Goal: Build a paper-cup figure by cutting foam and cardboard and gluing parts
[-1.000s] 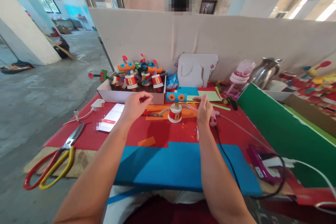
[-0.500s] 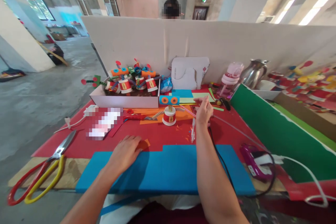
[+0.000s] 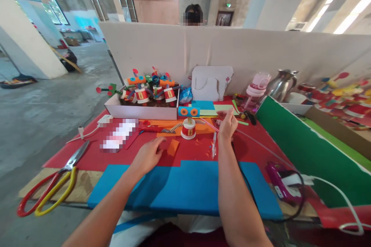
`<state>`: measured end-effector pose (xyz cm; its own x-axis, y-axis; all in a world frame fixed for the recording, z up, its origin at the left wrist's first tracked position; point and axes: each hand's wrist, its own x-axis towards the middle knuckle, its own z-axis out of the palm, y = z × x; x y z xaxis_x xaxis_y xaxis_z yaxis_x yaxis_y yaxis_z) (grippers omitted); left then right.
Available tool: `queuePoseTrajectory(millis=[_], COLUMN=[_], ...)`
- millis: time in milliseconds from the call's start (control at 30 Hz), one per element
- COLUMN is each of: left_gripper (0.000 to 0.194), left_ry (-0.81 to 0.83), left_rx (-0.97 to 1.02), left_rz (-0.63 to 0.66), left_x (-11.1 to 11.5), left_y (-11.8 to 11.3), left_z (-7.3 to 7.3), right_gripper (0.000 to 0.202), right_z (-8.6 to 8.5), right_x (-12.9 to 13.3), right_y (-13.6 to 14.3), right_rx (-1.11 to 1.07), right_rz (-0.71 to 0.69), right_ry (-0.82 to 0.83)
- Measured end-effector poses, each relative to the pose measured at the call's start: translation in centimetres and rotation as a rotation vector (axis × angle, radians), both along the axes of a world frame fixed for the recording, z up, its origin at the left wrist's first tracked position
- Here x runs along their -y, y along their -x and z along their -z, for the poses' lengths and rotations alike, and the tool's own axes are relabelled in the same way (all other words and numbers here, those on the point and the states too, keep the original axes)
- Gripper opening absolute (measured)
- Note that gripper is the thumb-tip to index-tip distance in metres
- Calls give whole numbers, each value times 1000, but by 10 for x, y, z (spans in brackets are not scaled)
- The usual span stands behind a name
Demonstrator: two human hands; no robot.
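My left hand (image 3: 150, 155) hovers above the red paper with fingers partly stretched, just left of a small orange paper piece (image 3: 173, 148). My right hand (image 3: 228, 125) is raised on the right, its fingers drawn together; whatever they hold, if anything, is hidden. Between the hands and farther back stands a red-and-white paper cup figure (image 3: 188, 129), upright, with coiled paper arms and a blue tube head (image 3: 189, 112) bearing orange ring eyes. A clear pen-like tool (image 3: 214, 145) lies beside my right wrist. Blue paper (image 3: 179, 189) covers the front edge under my forearms.
Large red-and-yellow-handled scissors (image 3: 65, 181) lie at left. A white box (image 3: 142, 112) holds several finished cup figures. Smaller scissors (image 3: 156, 129) lie behind my left hand. A purple device (image 3: 282, 183) with cables sits at right, near a green-sided box (image 3: 301, 150). A pink bottle (image 3: 256, 88) stands behind.
My left hand has lifted and moved slightly away from me and right, uncovering the orange paper piece, which now lies farther right. My right hand stays nearly in place. The view has shifted slightly.
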<state>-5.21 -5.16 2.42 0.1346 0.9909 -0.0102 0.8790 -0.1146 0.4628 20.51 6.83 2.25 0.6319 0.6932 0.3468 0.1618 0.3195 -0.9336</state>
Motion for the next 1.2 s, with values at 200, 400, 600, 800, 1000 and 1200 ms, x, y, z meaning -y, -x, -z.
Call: queuePoseTrajectory(millis=[200,400,600,800,1000,1200], left_gripper=[40,28,33,32,34,24], left_ry=[-47,-127,-92,-168,-105,-117], left_rx=[-23,-75,-269,-255,-532,-533], left_rz=[-9,30,285,187,-25,45], left_x=[-19,-18,5,-30,-99,-129], left_y=[17,12,-20,12,17,-4], left_z=[-6,0,8,-11,-20,-9], right_gripper=[64,65,66,67,68,69], right_z=[-6,-10,-11,-10,-7,-5], right_x=[6,11,12,12,12,13], right_y=[7,11,12,16,20,19], right_rx=[-15,-11,-8,18,167,176], right_rz=[-37,-45,-51,-62,-61,-63], right_ry=[7,45,55,46,32,40])
